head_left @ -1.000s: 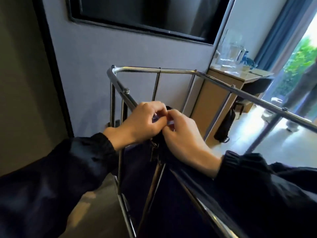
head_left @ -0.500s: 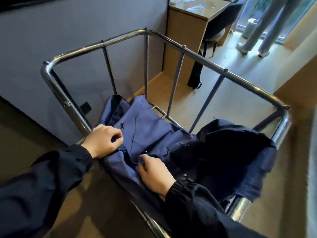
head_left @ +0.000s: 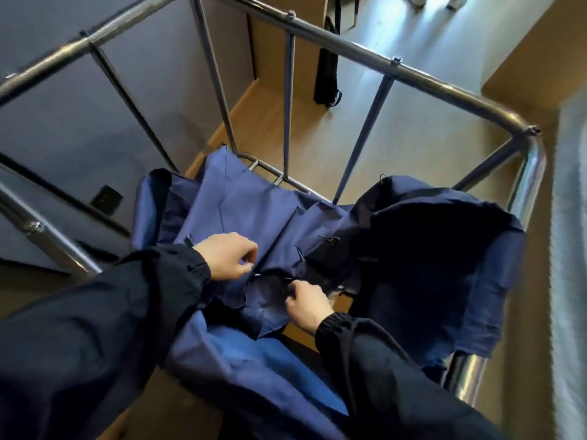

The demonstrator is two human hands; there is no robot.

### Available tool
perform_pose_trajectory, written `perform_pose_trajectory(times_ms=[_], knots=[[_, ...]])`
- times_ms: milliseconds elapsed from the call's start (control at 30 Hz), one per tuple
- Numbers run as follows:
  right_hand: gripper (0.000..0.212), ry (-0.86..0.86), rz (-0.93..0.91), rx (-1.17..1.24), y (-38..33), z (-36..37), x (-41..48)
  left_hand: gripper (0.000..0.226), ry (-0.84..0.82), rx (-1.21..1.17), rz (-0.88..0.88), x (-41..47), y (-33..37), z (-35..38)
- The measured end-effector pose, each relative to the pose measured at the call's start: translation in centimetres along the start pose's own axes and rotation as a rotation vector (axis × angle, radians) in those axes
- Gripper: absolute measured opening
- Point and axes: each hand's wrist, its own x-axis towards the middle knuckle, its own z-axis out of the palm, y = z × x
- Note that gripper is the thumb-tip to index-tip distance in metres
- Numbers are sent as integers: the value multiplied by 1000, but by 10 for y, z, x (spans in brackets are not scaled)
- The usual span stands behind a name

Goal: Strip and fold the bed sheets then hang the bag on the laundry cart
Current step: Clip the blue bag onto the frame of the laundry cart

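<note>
A dark blue laundry bag [head_left: 251, 204] lies crumpled inside the chrome frame of the laundry cart [head_left: 346, 46]; one side of it drapes over the cart's right rail. Small black hooks or loops dot its edge. My left hand [head_left: 227, 257] is over the bag's middle with curled fingers pinching a fold of the fabric. My right hand [head_left: 306, 301] sits just below and to the right, fingers curled on the bag's edge near a black loop. Both arms wear black sleeves.
A grey wall [head_left: 63, 100] stands left of the cart. A wooden desk [head_left: 279, 36] with a black bag [head_left: 327, 77] leaning on it is beyond the far rail. A person's feet show at the top right. White fabric [head_left: 571, 249] runs along the right edge.
Both hands have come down from the cart's top rail corner into the bag. The left hand has shifted right along the fabric, and the view has tilted further down.
</note>
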Motion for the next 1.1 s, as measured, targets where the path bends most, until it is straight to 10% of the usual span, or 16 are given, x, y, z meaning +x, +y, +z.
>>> perform_pose_trajectory(times_ms=[200, 567, 900, 1100], knots=[[38, -120, 371, 146, 61, 34, 29, 23, -185, 209, 162, 62, 11, 56], [48, -253, 407, 514, 108, 115, 129, 36, -398, 312, 118, 145, 27, 155], [34, 153, 874, 1111, 105, 187, 156, 29, -432, 89, 73, 160, -3, 188], [24, 184, 743, 1507, 79, 112, 134, 44, -363, -79, 171, 153, 11, 170]])
